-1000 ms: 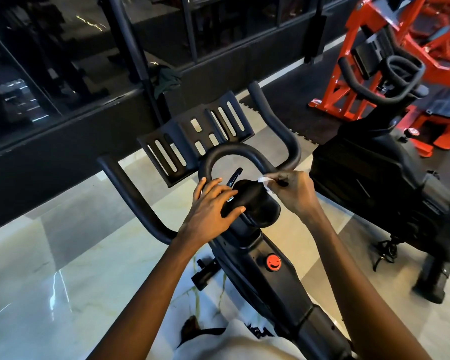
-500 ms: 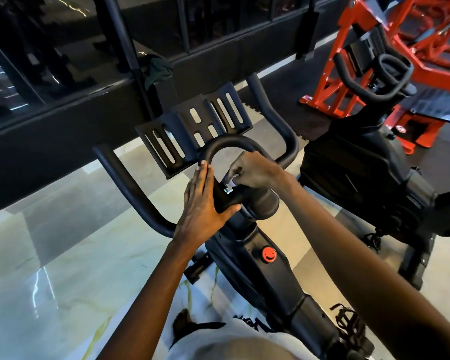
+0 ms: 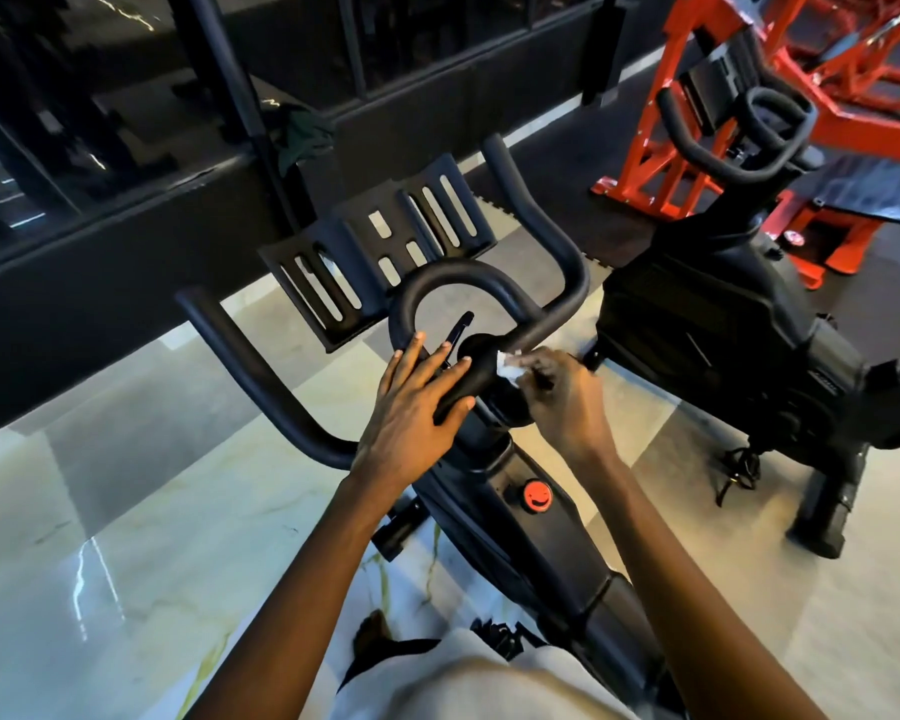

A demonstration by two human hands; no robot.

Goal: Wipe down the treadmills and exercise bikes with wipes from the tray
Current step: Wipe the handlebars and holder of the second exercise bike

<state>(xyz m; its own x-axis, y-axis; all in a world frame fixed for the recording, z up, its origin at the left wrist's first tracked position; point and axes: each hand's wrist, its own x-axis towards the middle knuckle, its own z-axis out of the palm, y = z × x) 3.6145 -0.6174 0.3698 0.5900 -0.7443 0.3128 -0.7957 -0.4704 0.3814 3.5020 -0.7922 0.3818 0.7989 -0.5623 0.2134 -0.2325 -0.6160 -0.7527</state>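
At the middle of the exercise bike's (image 3: 531, 537) handlebars (image 3: 261, 376), the left hand (image 3: 411, 407) lies flat over the centre bar, fingers straight. Just beside it, the right hand (image 3: 567, 397) pinches a small white wipe (image 3: 510, 367) against the bar's right side.

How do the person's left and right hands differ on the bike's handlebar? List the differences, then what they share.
The left hand lies with fingers straight; the right hand has its fingers curled. The left hand holds nothing; the right hand pinches a white wipe. Both rest at the middle of the handlebar.
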